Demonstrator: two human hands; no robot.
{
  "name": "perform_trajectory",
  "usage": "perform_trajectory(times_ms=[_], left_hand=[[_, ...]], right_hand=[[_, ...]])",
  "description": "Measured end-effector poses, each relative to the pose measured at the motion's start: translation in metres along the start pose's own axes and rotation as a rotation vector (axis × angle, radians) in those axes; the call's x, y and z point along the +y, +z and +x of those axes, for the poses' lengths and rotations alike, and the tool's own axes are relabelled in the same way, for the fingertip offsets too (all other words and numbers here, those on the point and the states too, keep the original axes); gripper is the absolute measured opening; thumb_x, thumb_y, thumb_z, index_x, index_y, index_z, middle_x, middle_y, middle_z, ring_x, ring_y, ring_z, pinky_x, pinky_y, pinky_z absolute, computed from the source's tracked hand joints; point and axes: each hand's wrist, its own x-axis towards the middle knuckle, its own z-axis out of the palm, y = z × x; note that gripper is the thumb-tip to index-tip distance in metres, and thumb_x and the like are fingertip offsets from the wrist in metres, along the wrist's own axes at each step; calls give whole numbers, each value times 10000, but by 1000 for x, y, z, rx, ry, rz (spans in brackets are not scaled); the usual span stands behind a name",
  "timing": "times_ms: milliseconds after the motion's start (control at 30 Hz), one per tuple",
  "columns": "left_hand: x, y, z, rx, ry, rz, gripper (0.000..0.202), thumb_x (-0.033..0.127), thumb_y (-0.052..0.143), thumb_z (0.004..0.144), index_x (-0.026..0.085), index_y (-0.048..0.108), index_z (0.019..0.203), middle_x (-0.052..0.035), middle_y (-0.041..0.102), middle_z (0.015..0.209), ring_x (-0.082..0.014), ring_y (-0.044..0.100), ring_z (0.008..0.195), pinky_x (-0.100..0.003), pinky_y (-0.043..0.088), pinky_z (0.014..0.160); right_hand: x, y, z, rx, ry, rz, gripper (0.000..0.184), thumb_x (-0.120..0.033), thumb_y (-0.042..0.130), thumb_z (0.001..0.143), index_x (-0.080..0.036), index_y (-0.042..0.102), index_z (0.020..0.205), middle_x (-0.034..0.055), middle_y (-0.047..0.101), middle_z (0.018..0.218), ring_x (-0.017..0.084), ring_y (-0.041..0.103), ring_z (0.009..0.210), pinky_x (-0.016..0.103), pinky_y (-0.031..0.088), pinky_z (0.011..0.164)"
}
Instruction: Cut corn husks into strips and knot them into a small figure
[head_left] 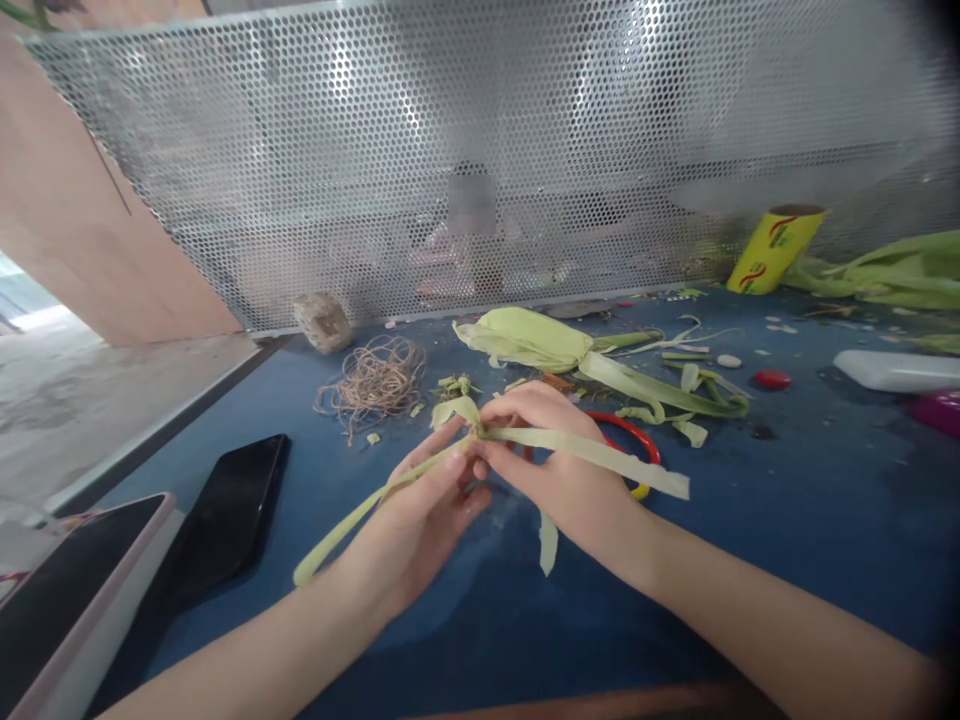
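Note:
My left hand [424, 510] and my right hand [555, 455] meet over the blue table, both pinching pale green husk strips [600, 455] where they cross near the middle. One strip trails down to the left past my left wrist, another runs right over my right hand, and a short piece hangs below. Partly hidden behind my right hand lie red-handled scissors [637, 437]. Just beyond my hands, near the mesh, lies a corn ear in its husk [532, 338].
A tangle of brown twine [375, 380] and a twine roll [324, 320] sit left of centre. A black phone [225, 515] and a tablet [67, 590] lie at left. At right are a yellow roll [772, 250], husk leaves [892, 270], a white object [896, 370] and a red cap [772, 379]. A perforated metal screen [480, 150] backs the table.

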Motion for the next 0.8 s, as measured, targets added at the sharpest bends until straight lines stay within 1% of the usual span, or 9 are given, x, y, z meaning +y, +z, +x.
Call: perform_trajectory(times_ms=[67,133,267,333,433,533,667,733,800], left_hand=[[-1,1,-1,12,13,15,265,245,723,688,155,600,906,-3,606,717,-94,530,663,-186,430,571],[1,1,1,3,59,80,179,207,679,732,161,603,887,8,593,668,-90,526,630,-182,427,556],[9,-3,7,-48,172,293,149,213,653,757,153,623,890,-3,602,681,-84,518,601,-181,419,555],[10,-6,9,-50,198,387,173,227,653,759,162,641,919,-4,612,704,-77,513,600,-172,408,548],[9,-11,10,-47,248,540,167,257,629,781,205,674,934,10,632,683,-78,523,596,-162,406,530],[9,-12,7,-4,328,682,165,224,704,703,252,716,865,17,704,786,-108,597,699,-169,459,610],[14,-8,4,-18,383,837,245,149,700,688,308,726,873,43,731,884,-136,634,826,-197,477,757],[17,-6,2,-35,405,888,205,135,682,696,293,741,812,44,732,774,-119,632,718,-184,482,688],[19,-6,2,-53,376,908,135,133,681,686,248,749,705,31,695,613,-103,593,580,-177,469,579]], right_hand=[[-2,3,-2,19,22,47,75,-142,617,746,-209,614,779,-14,592,764,119,560,757,220,458,696],[-4,4,-4,-7,113,158,73,-174,594,769,-222,613,819,-23,605,753,114,575,719,217,466,665],[-6,-1,-2,-176,377,362,139,-214,544,794,-240,579,926,-53,566,683,64,504,439,194,432,449],[-6,-3,1,-190,477,371,227,-225,599,746,-248,523,958,-73,551,678,39,426,349,182,377,364],[-3,-4,5,-167,571,369,379,-215,674,665,-259,424,947,-87,558,687,31,400,317,164,337,314],[-3,-4,5,-210,579,364,388,-206,674,662,-259,404,936,-89,551,662,36,406,312,161,343,307],[-8,-9,2,-318,491,343,469,-158,607,722,-306,418,1125,-86,526,664,39,446,322,173,388,354],[-9,-12,2,-385,411,333,422,-141,555,764,-301,465,1144,-62,562,699,52,505,390,183,430,419],[-8,-16,2,-443,307,339,313,-140,538,782,-249,533,1075,-26,616,759,90,591,550,202,476,529]])
